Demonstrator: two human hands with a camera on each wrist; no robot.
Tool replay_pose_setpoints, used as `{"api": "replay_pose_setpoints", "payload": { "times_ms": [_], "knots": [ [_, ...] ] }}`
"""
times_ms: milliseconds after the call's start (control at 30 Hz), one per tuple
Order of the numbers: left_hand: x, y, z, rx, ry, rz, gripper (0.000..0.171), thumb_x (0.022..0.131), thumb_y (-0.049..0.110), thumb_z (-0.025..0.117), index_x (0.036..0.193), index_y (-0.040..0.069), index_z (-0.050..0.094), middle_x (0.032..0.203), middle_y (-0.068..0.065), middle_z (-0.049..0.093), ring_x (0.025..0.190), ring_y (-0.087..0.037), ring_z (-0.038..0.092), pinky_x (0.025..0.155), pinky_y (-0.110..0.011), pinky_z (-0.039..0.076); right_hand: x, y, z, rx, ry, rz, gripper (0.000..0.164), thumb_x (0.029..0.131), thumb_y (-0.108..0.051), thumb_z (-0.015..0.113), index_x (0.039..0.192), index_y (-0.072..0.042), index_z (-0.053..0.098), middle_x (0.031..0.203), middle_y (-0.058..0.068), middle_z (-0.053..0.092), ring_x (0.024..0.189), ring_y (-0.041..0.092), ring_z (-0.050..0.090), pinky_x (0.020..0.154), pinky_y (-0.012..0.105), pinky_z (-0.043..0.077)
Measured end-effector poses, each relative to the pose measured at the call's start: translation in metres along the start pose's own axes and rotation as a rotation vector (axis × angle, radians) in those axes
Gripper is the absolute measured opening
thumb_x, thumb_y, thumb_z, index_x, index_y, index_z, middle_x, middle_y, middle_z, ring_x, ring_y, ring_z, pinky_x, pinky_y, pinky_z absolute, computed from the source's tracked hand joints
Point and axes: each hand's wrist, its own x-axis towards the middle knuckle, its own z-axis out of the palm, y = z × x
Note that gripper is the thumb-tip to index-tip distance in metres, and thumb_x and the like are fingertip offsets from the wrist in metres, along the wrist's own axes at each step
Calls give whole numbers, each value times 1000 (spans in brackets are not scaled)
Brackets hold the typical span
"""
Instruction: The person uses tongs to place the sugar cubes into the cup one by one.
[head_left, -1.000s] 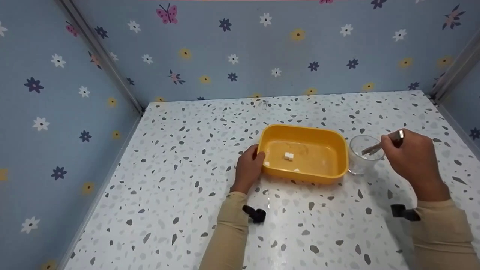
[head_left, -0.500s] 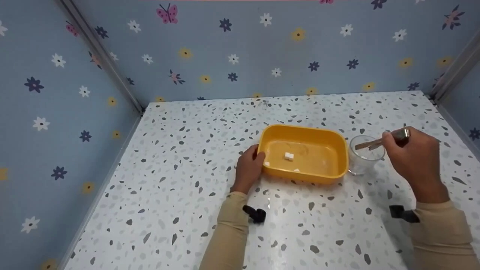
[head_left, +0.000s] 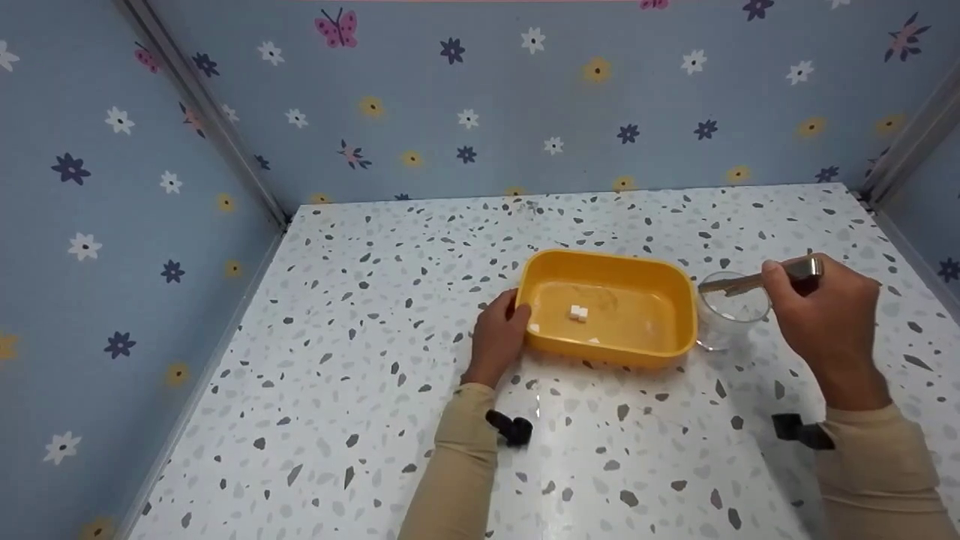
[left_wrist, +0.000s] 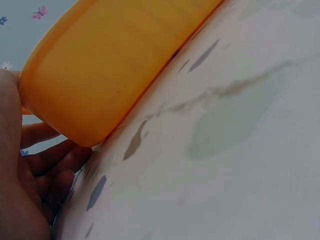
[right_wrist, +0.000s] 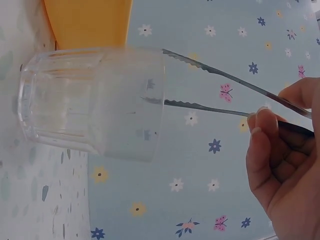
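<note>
My left hand (head_left: pixel 496 339) grips the left end of a yellow plastic container (head_left: pixel 634 307), thumb over the rim and fingers against the outside wall. Two small white cubes (head_left: pixel 578 313) sit together on its floor, with white bits near the front wall. Pinched in my right hand (head_left: pixel 832 322) are metal tongs (head_left: pixel 750 282), reaching over a clear glass (head_left: pixel 724 330) beside the container's right end. In the right wrist view the tongs' arms (right_wrist: pixel 235 79) stand spread, one tip at the glass rim, the other just inside; nothing shows between them. The glass looks cloudy near its mouth.
All this stands on a white speckled table (head_left: pixel 360 420). Blue flowered panels (head_left: pixel 525 97) close off the back and both sides. A small black wrist camera (head_left: pixel 510 427) sits on the left sleeve, another on the right.
The tongs have risen and shifted left, their tips going from inside the glass to its left rim. My left hand, the container, the cubes and the glass stay put.
</note>
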Motion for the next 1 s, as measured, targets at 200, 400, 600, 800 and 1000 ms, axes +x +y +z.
{"api": "replay_pose_setpoints", "payload": {
  "times_ms": [200,400,600,800,1000],
  "knots": [
    [0,3,0,-6,4,-6,44,98,33,51,137,15,61,128,-1,64,111,-16,59,100,-37,46,-1,-7,3,9,-4,5,20,90,-11,70,85,8,70,73,18,66,61,-6,42,60,7,32],
    [0,3,1,4,-1,-21,46,98,35,50,138,15,60,128,0,64,109,-15,58,100,-36,46,-3,-17,6,-3,-27,34,19,91,-11,70,87,8,69,75,17,65,62,-3,41,60,5,31],
    [-1,2,0,2,1,-13,45,98,34,51,137,14,60,128,-2,64,110,-16,59,100,-36,46,-6,-22,10,28,-35,8,17,90,-9,71,84,7,69,70,14,62,59,-4,38,57,6,32],
    [-2,-1,-1,-17,-4,14,45,98,33,51,137,12,60,128,-3,65,110,-17,59,100,-37,46,-7,-36,7,54,-9,4,14,89,-4,70,83,8,68,69,16,61,60,-4,38,58,5,31],
    [-1,1,0,-14,1,14,46,98,35,51,137,13,61,127,-2,65,109,-17,60,99,-37,46,-6,-46,5,73,30,-50,13,89,-1,69,83,10,67,69,18,62,61,-9,39,60,3,31]
  ]
}}
